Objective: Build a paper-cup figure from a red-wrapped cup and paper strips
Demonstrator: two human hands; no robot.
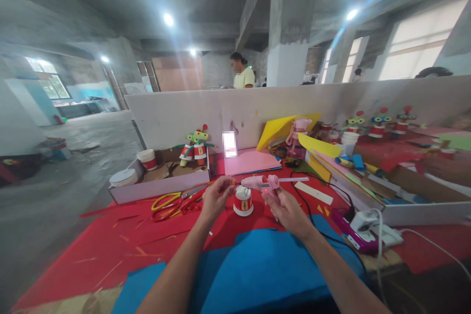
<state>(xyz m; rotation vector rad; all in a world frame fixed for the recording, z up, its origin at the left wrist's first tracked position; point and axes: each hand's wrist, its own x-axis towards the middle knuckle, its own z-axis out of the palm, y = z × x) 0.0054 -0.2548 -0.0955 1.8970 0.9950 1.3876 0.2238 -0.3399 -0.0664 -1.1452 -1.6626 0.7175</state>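
Observation:
My right hand [281, 204] is wrapped round the handle of a pink hot glue gun [257, 183], with a clear glue stick [294, 179] poking out of its back and a small red light on its side. The nozzle points left at my left hand [217, 196], whose fingers are pinched together at the tip. Something small and reddish may be between them, but I cannot make it out. Just below the gun, an upside-down paper cup [243, 206] with a red and gold band stands on the red cloth.
Red and yellow scissors [172, 204] lie to the left. Behind them, a shallow white box [162, 186] holds finished cup figures [198, 149]. Pink sheets [252, 161] lie at the back. On the right are a box of paper rolls [405, 213], a purple power strip [348, 230] and cables.

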